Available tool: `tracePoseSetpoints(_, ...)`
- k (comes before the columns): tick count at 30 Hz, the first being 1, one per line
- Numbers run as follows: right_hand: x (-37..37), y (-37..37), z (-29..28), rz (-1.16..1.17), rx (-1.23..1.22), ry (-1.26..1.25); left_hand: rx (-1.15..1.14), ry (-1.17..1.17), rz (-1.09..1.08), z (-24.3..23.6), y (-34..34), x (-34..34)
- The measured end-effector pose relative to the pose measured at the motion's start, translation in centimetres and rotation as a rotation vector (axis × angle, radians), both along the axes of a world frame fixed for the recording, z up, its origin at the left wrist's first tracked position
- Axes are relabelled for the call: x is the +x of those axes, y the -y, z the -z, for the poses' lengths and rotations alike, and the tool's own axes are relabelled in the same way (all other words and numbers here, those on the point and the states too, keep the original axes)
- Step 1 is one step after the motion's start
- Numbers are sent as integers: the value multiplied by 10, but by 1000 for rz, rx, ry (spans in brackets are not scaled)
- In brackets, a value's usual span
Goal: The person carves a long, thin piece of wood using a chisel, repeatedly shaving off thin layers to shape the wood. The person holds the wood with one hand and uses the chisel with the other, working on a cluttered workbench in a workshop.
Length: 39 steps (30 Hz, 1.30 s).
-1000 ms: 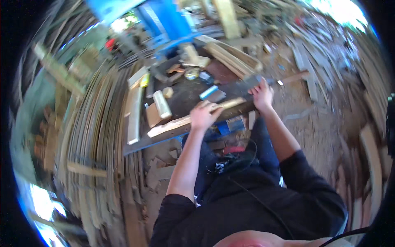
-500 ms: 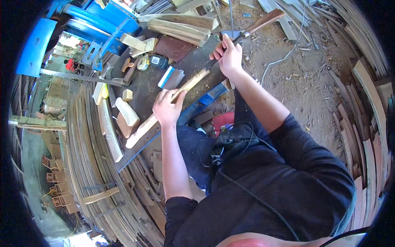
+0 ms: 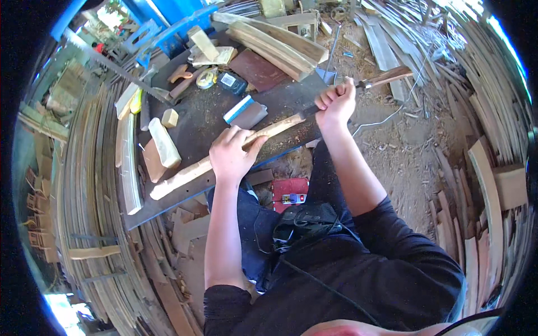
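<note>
My left hand is closed over the middle of a pale wood strip that slants across the dark worktop. My right hand forms a fist around the dark metal part of a hand tool with a brown wooden handle. The handle sticks out to the upper right beyond my fist. On the other side, the dark blade reaches down to the far right end of the strip, touching or very close to it. Whether it is a chisel or a file I cannot tell.
Behind the strip lie a grey-brown block with a blue-and-white edge, a tape roll and a dark container. Shaped wood pieces sit at left. A saw blade crosses the upper left. Long boards flank the bench.
The view has turned, so the strip and the tool lie flatter across it. Both hands keep their grips, and the blade is still at the strip's right end.
</note>
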State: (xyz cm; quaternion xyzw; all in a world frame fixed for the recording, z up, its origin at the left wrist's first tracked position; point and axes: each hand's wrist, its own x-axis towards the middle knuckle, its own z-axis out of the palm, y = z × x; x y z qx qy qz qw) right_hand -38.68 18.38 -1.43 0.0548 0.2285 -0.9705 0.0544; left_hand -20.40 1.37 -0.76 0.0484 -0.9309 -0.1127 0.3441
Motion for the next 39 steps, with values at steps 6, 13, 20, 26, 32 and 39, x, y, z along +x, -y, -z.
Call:
tracePoseSetpoints(6,7,10,-5,115,168,-111,16,-41,22,3,3,-1)
tracePoseSetpoints(13,8,16,-2,153,161,-94,-3,0,-12,4,5,-2)
tracePoseSetpoints(20,-7,-2,-15,74,127,-199,-11,-58,2,5,7,-1)
tracePoseSetpoints(26,34,43,-45,-145,551,-654,-6,-58,-3,5,7,1)
tracePoseSetpoints(32,36,51,-32,-102,613,-732,-6,-71,-2,5,6,-2)
tracePoseSetpoints(39,-13,1,-33,88,925,-907,7,-59,3,7,6,0)
